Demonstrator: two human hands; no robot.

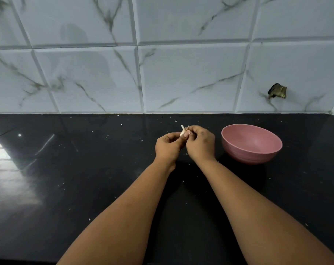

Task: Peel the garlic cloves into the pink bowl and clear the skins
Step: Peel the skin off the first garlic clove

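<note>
- Far left, the black countertop catches a bright window glare, and pale flecks of garlic skin are scattered across it, so there is clearing-up to come.
- Moving in, the left hand is raised just above the counter, thumb and fingers pinched round a garlic clove. It looks like the anchoring hand, steadying the clove so the other can work.
- There is the clove itself, pale, held between the two hands, with a curl of papery skin standing up from its top, partly lifted away.
- Right beside it, touching, the right hand has its fingers curled in at the top of the clove. It seems to be nipping at the skin, though the fingertips are hidden, so whether it grips skin or clove I cannot tell.
- Both hands work over bare counter, not over the bowl, probably so the skins fall clear of it.
- To the right, near the right hand but apart from it, sits the pink bowl, upright, no cloves visible inside. Handy spot for a short drop once the clove is bare.
- Further right on the tiled wall, a dark broken patch.
</note>
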